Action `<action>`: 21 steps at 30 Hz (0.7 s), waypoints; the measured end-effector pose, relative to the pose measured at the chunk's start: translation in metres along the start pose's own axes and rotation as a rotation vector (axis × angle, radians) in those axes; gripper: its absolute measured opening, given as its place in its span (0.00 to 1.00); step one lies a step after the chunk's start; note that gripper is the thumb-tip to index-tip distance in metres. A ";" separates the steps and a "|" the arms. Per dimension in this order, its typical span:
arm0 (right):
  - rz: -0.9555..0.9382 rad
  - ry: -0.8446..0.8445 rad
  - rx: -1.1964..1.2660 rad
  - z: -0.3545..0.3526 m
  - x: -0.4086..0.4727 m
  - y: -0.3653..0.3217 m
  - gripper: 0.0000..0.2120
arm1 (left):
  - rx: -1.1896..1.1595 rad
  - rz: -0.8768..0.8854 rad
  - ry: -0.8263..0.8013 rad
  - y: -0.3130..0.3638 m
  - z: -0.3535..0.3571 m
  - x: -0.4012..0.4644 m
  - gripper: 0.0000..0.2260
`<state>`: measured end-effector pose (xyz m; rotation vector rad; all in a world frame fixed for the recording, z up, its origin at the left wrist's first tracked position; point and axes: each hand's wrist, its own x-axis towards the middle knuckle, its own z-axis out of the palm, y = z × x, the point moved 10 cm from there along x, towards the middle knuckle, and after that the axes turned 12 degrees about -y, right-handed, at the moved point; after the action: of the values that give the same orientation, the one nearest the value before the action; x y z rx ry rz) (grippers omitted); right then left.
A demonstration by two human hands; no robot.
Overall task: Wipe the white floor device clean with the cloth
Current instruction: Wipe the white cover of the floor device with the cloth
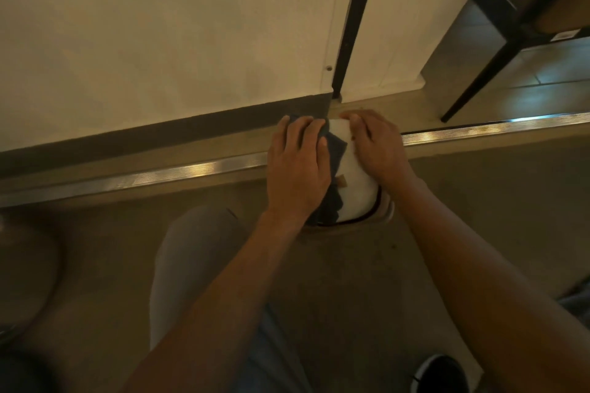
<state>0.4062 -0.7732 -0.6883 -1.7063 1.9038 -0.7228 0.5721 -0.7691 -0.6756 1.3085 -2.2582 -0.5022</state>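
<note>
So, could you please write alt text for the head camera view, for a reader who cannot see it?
Seen from above, a person's left hand presses a dark cloth onto a white floor device while the right hand rests on its other side. The device sits on the floor by a metal floor strip, below a pale wall.

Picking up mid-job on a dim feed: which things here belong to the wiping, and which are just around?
In the job: white rounded floor device; dark blue cloth; left hand pressing it; right hand.
Just around: metal threshold strip; black chair leg; black-and-white round object.
</note>
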 end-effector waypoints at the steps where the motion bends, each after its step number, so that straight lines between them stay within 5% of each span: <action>1: -0.003 0.005 0.001 -0.001 0.000 -0.002 0.16 | -0.002 0.004 0.009 0.001 -0.001 0.000 0.16; 8: -0.003 0.007 0.022 -0.002 0.000 0.006 0.17 | 0.050 0.090 -0.014 0.005 0.002 -0.006 0.18; 13: -0.018 0.021 0.066 -0.006 0.001 0.003 0.16 | 0.068 -0.053 -0.149 -0.005 0.000 0.032 0.20; 21: 0.155 0.058 0.659 -0.023 -0.004 0.034 0.17 | 0.082 -0.019 -0.151 0.019 0.001 0.041 0.20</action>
<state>0.3664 -0.7649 -0.6941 -1.1236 1.5607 -1.1819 0.5404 -0.7953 -0.6574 1.3752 -2.4142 -0.5369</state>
